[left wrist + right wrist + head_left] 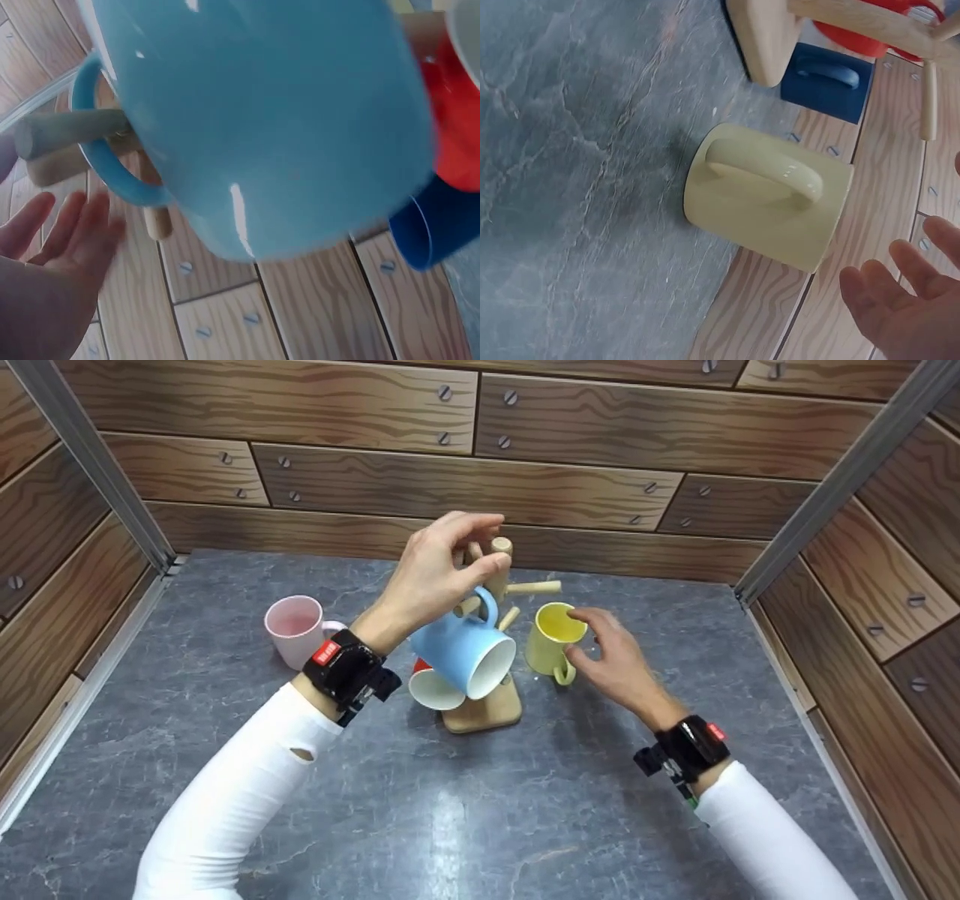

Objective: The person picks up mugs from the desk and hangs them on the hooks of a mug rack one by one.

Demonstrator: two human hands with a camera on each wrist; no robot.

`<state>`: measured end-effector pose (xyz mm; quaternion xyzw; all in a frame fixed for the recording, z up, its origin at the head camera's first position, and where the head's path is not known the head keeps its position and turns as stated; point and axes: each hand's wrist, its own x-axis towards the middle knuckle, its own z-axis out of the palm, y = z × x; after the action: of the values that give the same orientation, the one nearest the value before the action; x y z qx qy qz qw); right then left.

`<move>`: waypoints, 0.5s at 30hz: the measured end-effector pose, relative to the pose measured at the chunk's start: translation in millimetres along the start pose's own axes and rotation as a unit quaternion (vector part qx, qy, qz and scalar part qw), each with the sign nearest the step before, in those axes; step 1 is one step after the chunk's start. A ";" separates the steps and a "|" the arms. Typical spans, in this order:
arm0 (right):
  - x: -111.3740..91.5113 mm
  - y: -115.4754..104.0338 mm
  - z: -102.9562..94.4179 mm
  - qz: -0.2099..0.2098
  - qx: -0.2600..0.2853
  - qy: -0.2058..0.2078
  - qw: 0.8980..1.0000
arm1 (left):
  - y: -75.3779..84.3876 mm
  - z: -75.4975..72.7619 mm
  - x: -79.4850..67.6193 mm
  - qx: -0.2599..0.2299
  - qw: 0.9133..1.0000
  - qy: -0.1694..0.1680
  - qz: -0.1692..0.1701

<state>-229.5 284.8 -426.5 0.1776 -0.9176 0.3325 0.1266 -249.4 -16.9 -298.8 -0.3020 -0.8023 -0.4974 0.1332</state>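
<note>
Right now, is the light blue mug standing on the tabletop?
No, in the left wrist view the light blue mug hangs with its handle looped over a wooden peg.

1. I am noting the light-blue mug (457, 649) hiding much of the red mug (433, 690).
2. A wrist device (345, 666) is covering part of the pink mug (287, 636).
3. The right wrist view is cropping the right hand (922, 315).

The light blue mug (446, 651) and red mug (456, 131) are white inside, the yellow mug (540, 651) bright yellow. Grey marbling covers the table (360, 810), brown wood grain the wall (465, 484).
</note>
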 end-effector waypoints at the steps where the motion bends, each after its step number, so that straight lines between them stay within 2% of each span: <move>1: 1.4 0.9 0.7 -0.002 -0.011 -0.004 1.000 | -2.6 -2.2 -1.9 0.014 1.000 0.004 0.005; 5: 6.7 3.6 1.7 -0.003 -0.037 -0.023 0.999 | -20.0 -13.0 -10.1 0.067 0.997 0.027 0.035; 8: 10.5 4.3 1.4 0.007 -0.047 -0.041 0.998 | -38.3 -23.2 -18.5 0.102 0.993 0.029 0.042; 15: 20.1 7.9 2.3 0.012 -0.077 -0.074 0.994 | -81.1 -48.6 -42.5 0.175 0.984 0.025 0.013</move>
<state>-251.3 284.1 -425.7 0.1806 -0.9494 0.2479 0.0679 -270.4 -100.8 -356.0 -0.2717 -0.8694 -0.3550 0.2105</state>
